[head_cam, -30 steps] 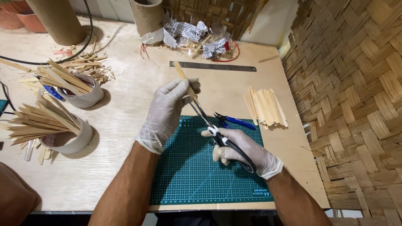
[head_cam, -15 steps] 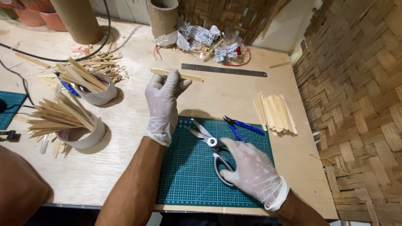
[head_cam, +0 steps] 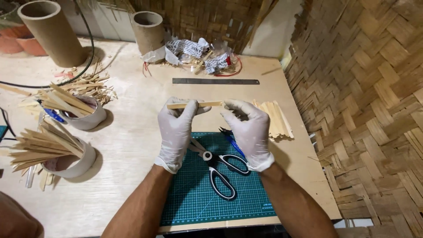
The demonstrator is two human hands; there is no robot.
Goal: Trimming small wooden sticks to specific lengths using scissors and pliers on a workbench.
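Both of my hands wear white gloves. My left hand (head_cam: 176, 128) and my right hand (head_cam: 247, 128) pinch the two ends of a thin wooden strip (head_cam: 196, 105), held level above the table. Below them, black-and-white scissors (head_cam: 218, 169) lie on the green cutting mat (head_cam: 194, 198), untouched. A blue-handled tool (head_cam: 232, 142) lies on the mat beside my right hand, partly hidden by it.
A pile of cut wooden strips (head_cam: 276, 118) lies right of the mat. A steel ruler (head_cam: 216, 81) lies beyond my hands. Two white cups of strips (head_cam: 86, 117) (head_cam: 66, 163) stand at left, cardboard tubes (head_cam: 53, 33) (head_cam: 147, 31) at the back. A woven bamboo wall (head_cam: 365, 110) stands at right.
My right hand has let go of the scissors, which now lie on the mat, and has risen to take the strip's right end. My left hand has drawn the strip closer.
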